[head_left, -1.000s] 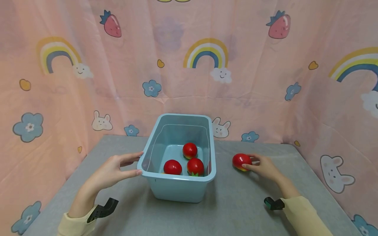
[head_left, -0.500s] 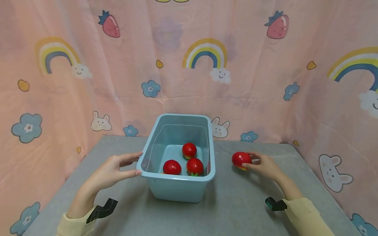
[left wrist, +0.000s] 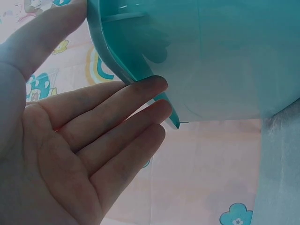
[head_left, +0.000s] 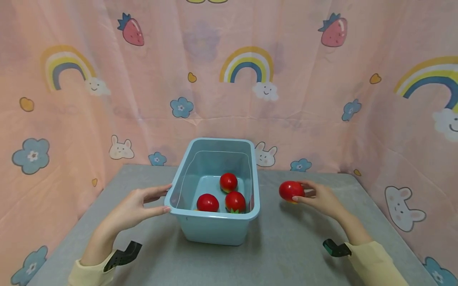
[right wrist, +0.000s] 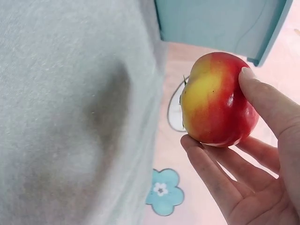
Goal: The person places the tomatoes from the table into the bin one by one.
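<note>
A glossy red tomato point(head_left: 291, 191), yellow on its underside, is pinched between the thumb and fingers of my right hand point(head_left: 321, 200). In the right wrist view that tomato point(right wrist: 218, 99) is held above the grey table, its shadow falling apart from it. The light blue plastic bin point(head_left: 214, 234) stands left of it with three more tomatoes inside: one at the back point(head_left: 228, 182), one at front left point(head_left: 207, 203), and one at front right point(head_left: 235, 201) showing green leaves. My left hand point(head_left: 137, 206) touches the bin's left rim with thumb and extended fingertips; the left wrist view shows the fingers point(left wrist: 136, 112) nearly straight.
The grey tabletop point(head_left: 286, 246) spreads around the bin. Behind and beside it hangs a pink printed curtain point(head_left: 150, 91). Black straps, one at the left wrist point(head_left: 123, 256) and one at the right point(head_left: 336, 249), sit by the yellow sleeves.
My right hand has raised the tomato slightly and shifted it a little away from me, its shadow now separating beneath. The left hand stays at the bin's rim.
</note>
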A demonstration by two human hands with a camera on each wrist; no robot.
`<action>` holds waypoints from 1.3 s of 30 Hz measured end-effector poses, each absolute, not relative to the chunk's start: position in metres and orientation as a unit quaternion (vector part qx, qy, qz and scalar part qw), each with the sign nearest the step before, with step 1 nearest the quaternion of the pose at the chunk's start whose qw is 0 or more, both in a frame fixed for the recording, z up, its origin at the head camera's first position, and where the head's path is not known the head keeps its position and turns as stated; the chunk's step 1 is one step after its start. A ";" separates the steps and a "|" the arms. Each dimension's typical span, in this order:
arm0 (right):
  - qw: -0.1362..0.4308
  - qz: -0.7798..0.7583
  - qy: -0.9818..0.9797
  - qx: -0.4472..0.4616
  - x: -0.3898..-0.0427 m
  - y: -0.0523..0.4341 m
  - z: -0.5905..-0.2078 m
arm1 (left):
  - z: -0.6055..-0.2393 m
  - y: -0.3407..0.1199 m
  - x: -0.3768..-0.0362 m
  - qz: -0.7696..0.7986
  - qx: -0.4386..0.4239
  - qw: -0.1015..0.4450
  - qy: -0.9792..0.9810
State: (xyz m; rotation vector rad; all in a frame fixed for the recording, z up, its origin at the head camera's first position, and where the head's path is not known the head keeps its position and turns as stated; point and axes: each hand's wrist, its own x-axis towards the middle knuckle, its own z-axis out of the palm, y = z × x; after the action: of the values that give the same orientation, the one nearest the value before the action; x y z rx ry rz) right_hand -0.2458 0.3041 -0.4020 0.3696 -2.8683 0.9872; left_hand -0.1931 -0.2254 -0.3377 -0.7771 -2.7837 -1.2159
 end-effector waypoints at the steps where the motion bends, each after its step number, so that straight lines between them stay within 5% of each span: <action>1: 0.045 0.323 -0.937 0.123 -0.245 0.304 -0.401 | -0.338 -0.225 -0.193 -0.388 -0.248 0.004 -0.888; 39: 0.111 0.294 -0.929 0.194 -0.225 0.270 -0.335 | -0.339 -0.226 -0.193 -0.394 -0.250 0.003 -0.884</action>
State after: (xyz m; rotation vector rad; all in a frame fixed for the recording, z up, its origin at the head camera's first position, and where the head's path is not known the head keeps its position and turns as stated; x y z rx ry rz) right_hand -0.2248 0.2704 -0.3351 0.5707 -2.7303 0.8634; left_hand -0.1929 -0.2260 -0.3394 -0.7835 -2.7730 -1.2371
